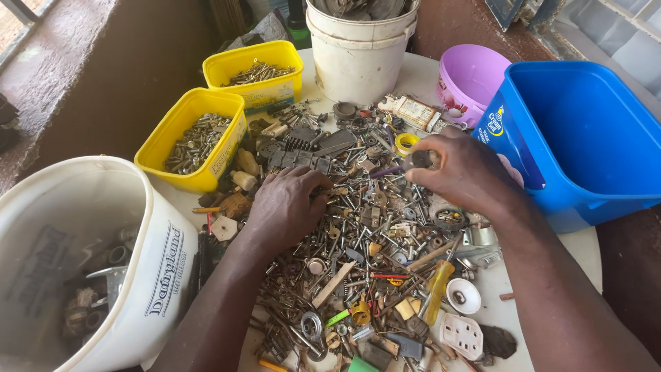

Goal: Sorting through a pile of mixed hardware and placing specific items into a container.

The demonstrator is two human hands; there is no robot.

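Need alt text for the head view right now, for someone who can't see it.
Two bare hands work a heap of mixed hardware on a round table: the left hand presses flat into the screws, the right hand pinches a small dark part. Two yellow tubs of screws, white buckets, a purple tub and a blue bin ring it.
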